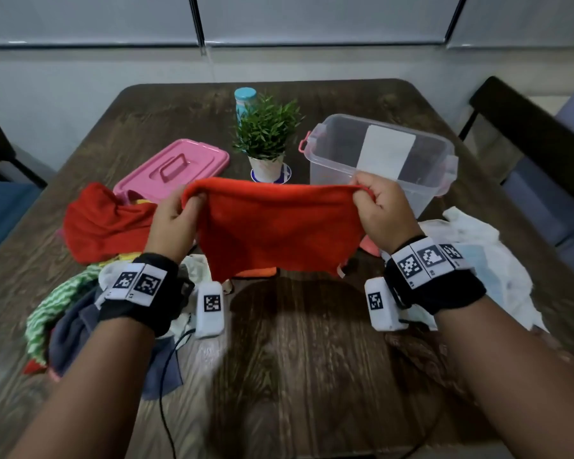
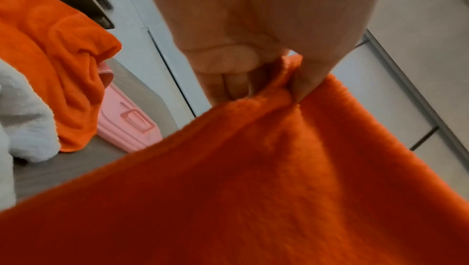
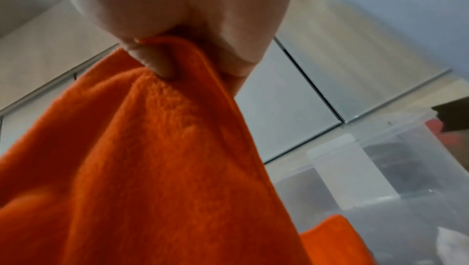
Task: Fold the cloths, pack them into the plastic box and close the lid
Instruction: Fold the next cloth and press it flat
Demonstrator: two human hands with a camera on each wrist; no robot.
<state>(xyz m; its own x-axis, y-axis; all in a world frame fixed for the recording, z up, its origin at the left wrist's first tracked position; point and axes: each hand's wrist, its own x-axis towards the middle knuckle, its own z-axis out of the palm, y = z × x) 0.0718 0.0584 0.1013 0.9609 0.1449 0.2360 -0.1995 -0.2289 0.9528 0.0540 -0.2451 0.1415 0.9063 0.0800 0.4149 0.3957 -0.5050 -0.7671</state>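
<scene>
The orange cloth (image 1: 279,223) hides the box's (image 1: 362,160) lower front (and table behind)

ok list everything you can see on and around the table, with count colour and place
orange cloth: 1, orange-red, held up over the table
cloth pile: several, red, green-white, grey, table's left
white cloths: count unclear, table's right
plastic box: 1, clear, open, far right
lid: 1, pink, far left, off the box
potted plant: 1, green, white pot, centre back
bottle: 1, teal cap, behind the plant
table: 1, dark wood
chairs: 2, dark, either side
left hand: pinches the cloth's left corner
right hand: pinches its right corner
</scene>
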